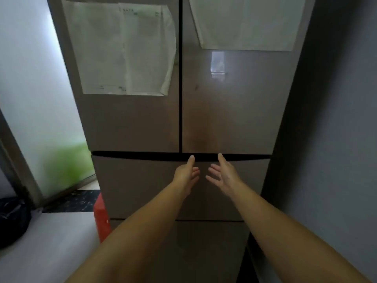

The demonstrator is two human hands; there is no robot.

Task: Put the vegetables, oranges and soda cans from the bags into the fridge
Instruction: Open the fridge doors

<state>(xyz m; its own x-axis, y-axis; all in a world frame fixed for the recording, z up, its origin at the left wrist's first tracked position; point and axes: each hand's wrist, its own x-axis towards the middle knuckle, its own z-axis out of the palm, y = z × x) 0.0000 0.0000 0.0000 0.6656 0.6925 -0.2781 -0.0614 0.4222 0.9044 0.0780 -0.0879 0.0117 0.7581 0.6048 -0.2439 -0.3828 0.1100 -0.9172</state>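
Observation:
A tall brown fridge (pixel 132 123) fills the view, with two upper doors shut and drawers below. Both my arms reach forward to the dark gap under the upper doors. My left hand (pixel 186 172) and my right hand (pixel 223 173) are side by side in front of the upper drawer (pixel 132 184), palms facing each other, fingers straight and spread. Their thumbs point up at the gap beneath the right door. Neither hand holds anything. No bags, vegetables, oranges or cans are in view.
Paper sheets (pixel 126 50) are stuck on both upper doors. A frosted glass door (pixel 36 99) stands at the left, a grey wall (pixel 336 139) close at the right. A red object (pixel 101 217) sits by the fridge's left foot, a black bag (pixel 12 219) at far left.

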